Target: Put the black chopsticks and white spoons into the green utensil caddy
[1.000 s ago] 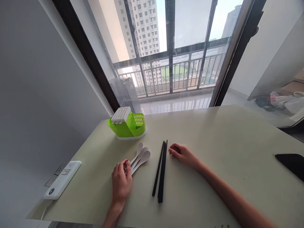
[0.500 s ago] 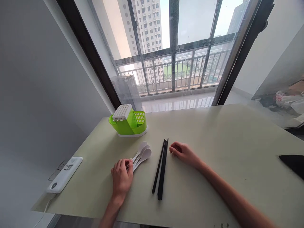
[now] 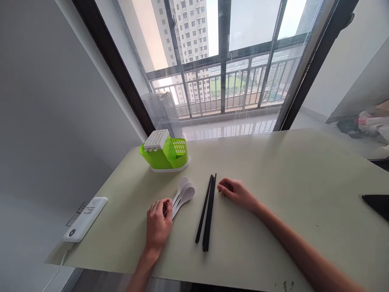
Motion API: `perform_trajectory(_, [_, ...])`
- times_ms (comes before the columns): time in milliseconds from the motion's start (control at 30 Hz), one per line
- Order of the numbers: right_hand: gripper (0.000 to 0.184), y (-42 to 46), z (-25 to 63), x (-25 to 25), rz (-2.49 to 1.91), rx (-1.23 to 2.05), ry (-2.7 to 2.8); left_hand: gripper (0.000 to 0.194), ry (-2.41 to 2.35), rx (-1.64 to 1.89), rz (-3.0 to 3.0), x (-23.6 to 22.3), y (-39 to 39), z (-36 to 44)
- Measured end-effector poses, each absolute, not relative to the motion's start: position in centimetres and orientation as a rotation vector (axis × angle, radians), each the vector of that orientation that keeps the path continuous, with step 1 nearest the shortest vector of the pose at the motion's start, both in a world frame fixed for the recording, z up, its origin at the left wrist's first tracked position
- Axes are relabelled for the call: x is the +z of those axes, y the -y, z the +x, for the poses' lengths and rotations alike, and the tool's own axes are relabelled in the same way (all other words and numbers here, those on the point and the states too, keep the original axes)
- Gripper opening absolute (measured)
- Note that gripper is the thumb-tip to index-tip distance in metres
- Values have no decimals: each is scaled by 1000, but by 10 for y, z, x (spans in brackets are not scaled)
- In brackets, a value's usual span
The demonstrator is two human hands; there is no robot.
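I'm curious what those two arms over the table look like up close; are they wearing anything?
The left hand and right hand are bare human hands with slender fingers, without gloves. No sleeves show on the visible forearms, and I see no rings, watches, bracelets or cables on them.

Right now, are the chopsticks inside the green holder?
No, the chopsticks lie on the bare tabletop, with the green holder standing farther back.
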State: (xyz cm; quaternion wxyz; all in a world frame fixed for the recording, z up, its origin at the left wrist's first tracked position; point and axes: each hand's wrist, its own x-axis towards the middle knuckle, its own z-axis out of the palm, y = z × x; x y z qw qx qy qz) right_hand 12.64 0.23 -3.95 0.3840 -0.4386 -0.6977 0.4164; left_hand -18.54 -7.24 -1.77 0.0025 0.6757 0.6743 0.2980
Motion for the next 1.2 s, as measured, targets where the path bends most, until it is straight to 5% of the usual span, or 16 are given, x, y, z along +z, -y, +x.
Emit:
perform_trajectory(300, [35,-2,126,-37,-1115,1072,1769,54,-2080,816,2250,-11,76,-178])
perform_trajectory(600, [37,-4,124,-41,-1091,1075,1772,35,-2077,836,2304,-14,76,-180])
perform_trajectory(1200, [34,-5,124,-45,-1094,1090,1768,27,-2042,831,2337,-16,76,-183])
